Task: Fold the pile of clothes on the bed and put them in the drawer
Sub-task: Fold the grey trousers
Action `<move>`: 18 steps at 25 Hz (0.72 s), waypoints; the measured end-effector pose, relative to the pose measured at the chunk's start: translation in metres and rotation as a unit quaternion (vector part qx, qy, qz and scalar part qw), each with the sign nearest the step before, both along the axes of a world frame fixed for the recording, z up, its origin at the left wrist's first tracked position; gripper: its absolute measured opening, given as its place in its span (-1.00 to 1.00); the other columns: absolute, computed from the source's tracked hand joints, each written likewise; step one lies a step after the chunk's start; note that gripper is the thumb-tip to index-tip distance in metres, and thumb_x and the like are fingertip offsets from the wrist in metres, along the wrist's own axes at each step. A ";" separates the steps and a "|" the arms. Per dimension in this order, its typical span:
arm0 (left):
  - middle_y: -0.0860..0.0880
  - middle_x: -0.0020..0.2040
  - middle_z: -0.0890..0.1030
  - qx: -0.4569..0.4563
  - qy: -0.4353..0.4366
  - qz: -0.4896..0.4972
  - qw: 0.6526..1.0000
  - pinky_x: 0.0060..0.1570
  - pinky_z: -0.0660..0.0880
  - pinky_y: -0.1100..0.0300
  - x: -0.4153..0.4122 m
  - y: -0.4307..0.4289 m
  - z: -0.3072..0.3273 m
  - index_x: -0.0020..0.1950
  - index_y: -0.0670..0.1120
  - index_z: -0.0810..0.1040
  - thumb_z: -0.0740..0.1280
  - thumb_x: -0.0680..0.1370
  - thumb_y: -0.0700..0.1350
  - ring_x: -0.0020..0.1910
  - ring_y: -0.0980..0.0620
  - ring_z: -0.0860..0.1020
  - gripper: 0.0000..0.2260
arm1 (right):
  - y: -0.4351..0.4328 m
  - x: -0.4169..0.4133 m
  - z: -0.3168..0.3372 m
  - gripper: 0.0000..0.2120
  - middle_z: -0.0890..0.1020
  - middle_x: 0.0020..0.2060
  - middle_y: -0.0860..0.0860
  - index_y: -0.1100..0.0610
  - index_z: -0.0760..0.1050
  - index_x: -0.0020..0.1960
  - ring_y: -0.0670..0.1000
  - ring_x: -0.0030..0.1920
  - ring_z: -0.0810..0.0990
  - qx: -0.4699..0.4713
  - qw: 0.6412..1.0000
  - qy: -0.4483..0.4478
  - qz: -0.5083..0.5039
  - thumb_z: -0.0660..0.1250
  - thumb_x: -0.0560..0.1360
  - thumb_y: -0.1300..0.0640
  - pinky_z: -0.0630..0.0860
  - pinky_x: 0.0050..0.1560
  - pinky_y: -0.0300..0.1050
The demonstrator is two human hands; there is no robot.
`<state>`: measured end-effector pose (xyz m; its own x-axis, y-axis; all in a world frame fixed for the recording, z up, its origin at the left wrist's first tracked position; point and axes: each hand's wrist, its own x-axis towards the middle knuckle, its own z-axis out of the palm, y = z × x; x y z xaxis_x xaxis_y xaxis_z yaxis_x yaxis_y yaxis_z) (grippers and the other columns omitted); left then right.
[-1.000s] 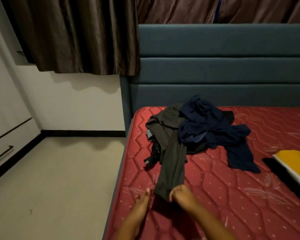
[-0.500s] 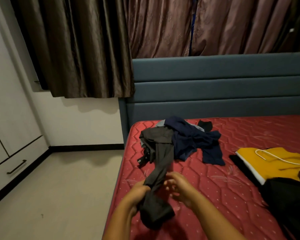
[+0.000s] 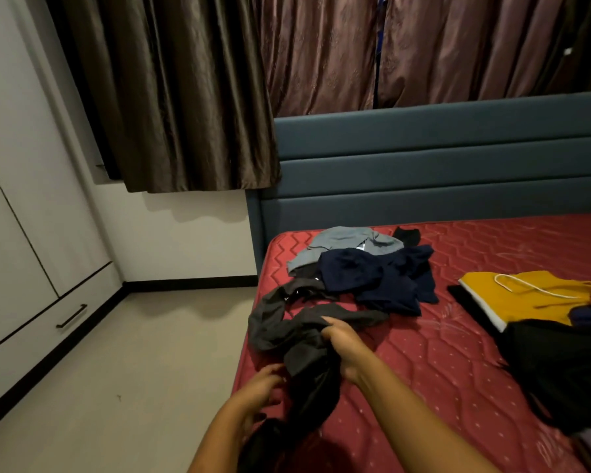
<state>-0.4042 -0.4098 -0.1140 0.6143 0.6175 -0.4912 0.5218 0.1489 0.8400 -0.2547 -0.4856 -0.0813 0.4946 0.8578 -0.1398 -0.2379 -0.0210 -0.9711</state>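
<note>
Mattress [image 3: 440,370] under both hands is red and quilted, with a blue headboard [image 3: 440,165] and brown curtains [image 3: 185,97] well beyond them. Right hand [image 3: 342,349] grips the dark grey garment [image 3: 287,332], which is bunched at the bed's edge. Left hand [image 3: 263,387] is just below against the cloth, too blurry to tell if it's holding. Clothes pile [image 3: 372,274] sits past the right hand, and the white drawer [image 3: 31,336] is far off left.
</note>
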 end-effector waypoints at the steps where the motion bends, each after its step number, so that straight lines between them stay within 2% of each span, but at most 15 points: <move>1: 0.00 -0.09 0.63 -0.062 -0.025 0.038 0.997 -0.14 0.41 0.16 0.002 -0.002 0.007 0.08 -0.01 0.56 0.19 0.61 0.05 -0.17 0.01 0.53 -0.78 | -0.007 -0.008 0.006 -0.54 0.64 -0.19 0.14 0.19 0.62 -0.08 0.03 -0.27 0.61 -0.015 0.997 -0.031 0.074 0.00 0.39 0.50 0.52 -0.24 -0.21; 3: -0.15 -0.06 0.66 -0.134 -0.084 0.111 0.981 -0.09 0.48 0.05 0.014 0.000 0.013 0.01 -0.10 0.61 0.23 0.53 0.25 -0.10 -0.08 0.56 -0.57 | -0.018 -0.026 0.013 -0.59 0.68 -0.25 0.03 0.08 0.62 -0.14 -0.03 -0.24 0.64 -0.088 0.964 -0.106 0.228 0.08 0.33 0.40 0.54 -0.18 -0.21; 4: -0.23 0.06 0.63 -0.142 -0.099 0.120 0.978 -0.03 0.51 0.01 0.021 0.000 0.011 0.09 -0.15 0.60 0.33 0.47 0.25 -0.03 -0.11 0.56 -0.52 | -0.020 -0.035 0.011 -0.62 0.68 -0.21 0.06 0.10 0.63 -0.12 0.02 -0.19 0.65 -0.131 0.931 -0.154 0.305 0.12 0.25 0.34 0.56 -0.12 -0.16; 5: -0.28 0.23 0.55 -0.123 -0.079 0.128 0.981 0.10 0.51 -0.02 0.027 -0.001 0.006 0.22 -0.20 0.53 0.41 0.45 0.16 0.08 -0.14 0.56 -0.48 | -0.021 -0.043 0.007 -0.57 0.67 -0.12 0.17 0.16 0.63 -0.06 0.14 -0.10 0.65 -0.169 0.896 -0.196 0.361 0.14 0.17 0.29 0.57 -0.02 -0.07; 6: -0.29 0.34 0.46 -0.106 -0.061 0.130 0.984 0.20 0.47 -0.01 0.029 -0.008 0.003 0.31 -0.27 0.46 0.41 0.49 0.00 0.19 -0.18 0.52 -0.50 | -0.022 -0.046 -0.004 -0.50 0.65 -0.03 0.24 0.21 0.62 0.01 0.24 0.00 0.63 -0.206 0.870 -0.213 0.394 0.15 0.13 0.27 0.55 0.09 0.03; 7: -0.28 0.36 0.43 -0.102 -0.049 0.147 0.983 0.22 0.43 0.03 0.027 -0.019 0.005 0.32 -0.33 0.43 0.33 0.54 -0.16 0.25 -0.19 0.49 -0.60 | -0.026 -0.046 -0.012 -0.50 0.66 -0.02 0.21 0.20 0.61 0.04 0.23 0.02 0.62 -0.227 0.858 -0.194 0.417 0.16 0.14 0.27 0.54 0.13 0.03; 8: -0.29 0.30 0.47 -0.092 -0.030 0.165 0.981 0.17 0.43 0.06 0.024 -0.024 0.001 0.26 -0.35 0.46 0.25 0.57 -0.25 0.19 -0.17 0.50 -0.71 | -0.034 -0.042 -0.019 -0.55 0.68 -0.09 0.09 0.13 0.60 0.01 0.12 -0.03 0.63 -0.231 0.865 -0.154 0.419 0.17 0.18 0.29 0.55 0.08 -0.06; 10: -0.25 0.00 0.55 -0.071 -0.031 0.164 0.983 -0.02 0.47 0.04 0.013 -0.037 0.002 -0.08 -0.27 0.52 0.19 0.58 -0.31 -0.08 -0.13 0.49 -0.87 | -0.060 -0.023 -0.030 -0.70 0.64 -0.24 -0.11 -0.01 0.56 -0.02 -0.10 -0.20 0.57 -0.246 0.897 -0.096 0.354 0.25 0.35 0.28 0.50 -0.12 -0.23; 12: -0.17 -0.29 0.54 -0.151 -0.144 0.208 0.956 -0.25 0.45 0.07 0.007 -0.039 -0.001 -0.27 -0.23 0.44 0.11 0.55 -0.35 -0.27 -0.14 0.47 -0.77 | -0.084 0.000 -0.050 -0.77 0.58 -0.17 -0.14 -0.07 0.50 0.07 -0.13 -0.22 0.48 -0.295 0.931 -0.075 0.201 0.27 0.50 0.20 0.43 -0.12 -0.19; 13: -0.16 -0.38 0.53 -0.182 -0.186 0.212 0.942 -0.31 0.44 0.11 0.009 -0.042 0.004 -0.27 -0.24 0.44 0.06 0.54 -0.37 -0.33 -0.14 0.48 -0.75 | -0.091 0.009 -0.068 -0.72 0.56 -0.09 -0.12 -0.11 0.44 0.14 -0.10 -0.18 0.48 -0.311 0.942 -0.060 0.112 0.27 0.50 0.19 0.42 -0.06 -0.14; 15: -0.10 -0.49 0.54 -0.188 -0.235 0.179 0.937 -0.44 0.48 0.23 0.022 -0.045 0.021 -0.15 -0.23 0.47 -0.03 0.53 -0.43 -0.45 -0.05 0.53 -0.70 | -0.099 0.015 -0.092 -0.43 0.50 0.13 0.01 -0.18 0.26 0.27 0.04 -0.02 0.52 -0.311 0.947 -0.082 -0.021 0.36 0.39 0.22 0.49 0.03 -0.04; 17: -0.07 -0.46 0.58 -0.156 -0.282 0.127 0.938 -0.46 0.50 0.33 0.036 -0.049 0.044 -0.05 -0.20 0.49 -0.09 0.51 -0.49 -0.40 -0.01 0.55 -0.61 | -0.098 0.018 -0.105 -0.16 0.31 0.36 0.19 -0.15 0.12 0.46 0.23 0.19 0.48 -0.306 0.931 -0.153 -0.126 0.40 0.31 0.26 0.49 0.15 0.02; 18: -0.08 -0.40 0.61 -0.155 -0.307 0.105 0.933 -0.42 0.52 0.32 0.041 -0.052 0.055 -0.04 -0.20 0.50 -0.08 0.51 -0.49 -0.33 -0.04 0.56 -0.60 | -0.099 0.021 -0.109 -0.15 0.28 0.39 0.22 -0.08 0.10 0.51 0.24 0.21 0.47 -0.311 0.924 -0.162 -0.155 0.40 0.34 0.29 0.47 0.15 -0.01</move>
<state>-0.3635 -0.4616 -0.0586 0.7203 0.6425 -0.2613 -0.1116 0.4792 0.8706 -0.2342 -0.5844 -0.1901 0.8053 0.4714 -0.3595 -0.0259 -0.5778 -0.8157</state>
